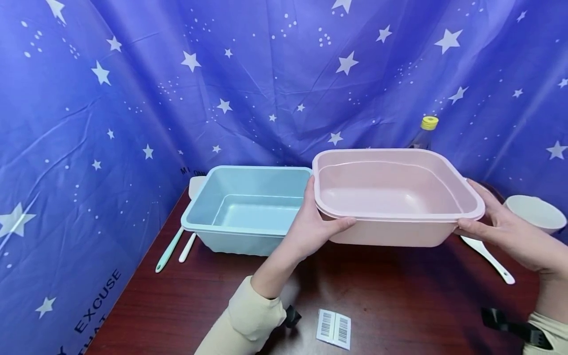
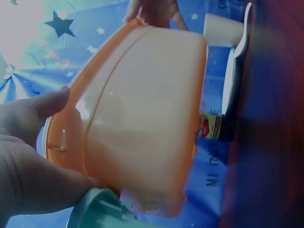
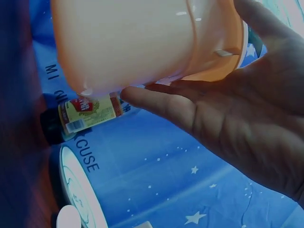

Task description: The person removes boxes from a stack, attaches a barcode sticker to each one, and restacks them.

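Between both hands a pink plastic basin (image 1: 390, 231) hangs above the table, its opening facing up and towards me. My left hand (image 1: 306, 227) grips its left end, thumb on the front rim. At the opposite end my right hand (image 1: 506, 222) holds the rim, thumb in front and fingers along the side. Both wrist views show the basin's outer wall (image 2: 142, 104) from the side, looking orange there. A light blue basin (image 1: 253, 241) stands on the table to the left, close beside my left hand and partly covered by it.
A yellow-capped bottle (image 1: 429, 123) stands behind the pink basin; its label (image 3: 90, 111) shows in the right wrist view. A white bowl (image 1: 534, 212) and white spoon (image 1: 490, 259) are at right. Green (image 1: 170, 251) and white (image 1: 188, 248) handles lie left. A barcode sheet (image 1: 334, 329) lies in front.
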`<state>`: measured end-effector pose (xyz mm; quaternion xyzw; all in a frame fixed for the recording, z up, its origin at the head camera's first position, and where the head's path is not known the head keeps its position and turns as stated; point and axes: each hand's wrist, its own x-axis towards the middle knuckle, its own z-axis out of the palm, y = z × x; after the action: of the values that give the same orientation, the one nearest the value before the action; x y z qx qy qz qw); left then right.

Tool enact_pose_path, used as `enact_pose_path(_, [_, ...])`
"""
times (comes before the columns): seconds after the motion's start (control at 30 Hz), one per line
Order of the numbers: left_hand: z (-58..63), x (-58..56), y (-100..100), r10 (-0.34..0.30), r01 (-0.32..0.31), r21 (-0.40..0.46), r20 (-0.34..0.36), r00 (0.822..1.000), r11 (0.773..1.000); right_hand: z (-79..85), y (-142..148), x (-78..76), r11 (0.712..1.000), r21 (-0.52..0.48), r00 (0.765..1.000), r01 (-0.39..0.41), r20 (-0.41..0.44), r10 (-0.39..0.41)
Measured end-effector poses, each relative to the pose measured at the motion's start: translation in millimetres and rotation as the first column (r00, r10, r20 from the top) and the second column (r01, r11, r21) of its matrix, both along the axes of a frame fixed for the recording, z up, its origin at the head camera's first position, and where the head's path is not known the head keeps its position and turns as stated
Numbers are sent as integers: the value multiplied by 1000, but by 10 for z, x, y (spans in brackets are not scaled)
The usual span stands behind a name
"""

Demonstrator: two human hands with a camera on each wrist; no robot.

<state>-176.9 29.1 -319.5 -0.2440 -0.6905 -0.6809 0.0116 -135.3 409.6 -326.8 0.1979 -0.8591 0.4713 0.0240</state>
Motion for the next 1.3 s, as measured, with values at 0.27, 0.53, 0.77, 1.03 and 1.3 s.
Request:
enact_pose_path(0.27, [-16, 63, 90, 20, -24, 57, 60, 998, 998, -24, -21, -20, 998, 35, 996, -45, 77, 43])
enact_pose_path(0.53, [-81, 95, 183, -9, -5, 114, 118, 993, 993, -55, 53, 5, 997, 77, 998, -2, 64, -3])
enact_pose_path(0.77, [-159, 114, 232, -27, 9, 118, 151, 988, 993, -90, 160, 8, 981, 193, 990, -24, 141, -3])
enact_pose_path(1.03, [-242, 94, 278, 14, -24, 47, 195, 981, 999, -151, 218, 8, 970, 242, 974, -35, 225, -21])
enact_pose_path(1.3, [-280, 92, 285, 26, -26, -5, 190, 981, 1000, -186, 214, -1, 947, 321, 965, -23, 254, -62])
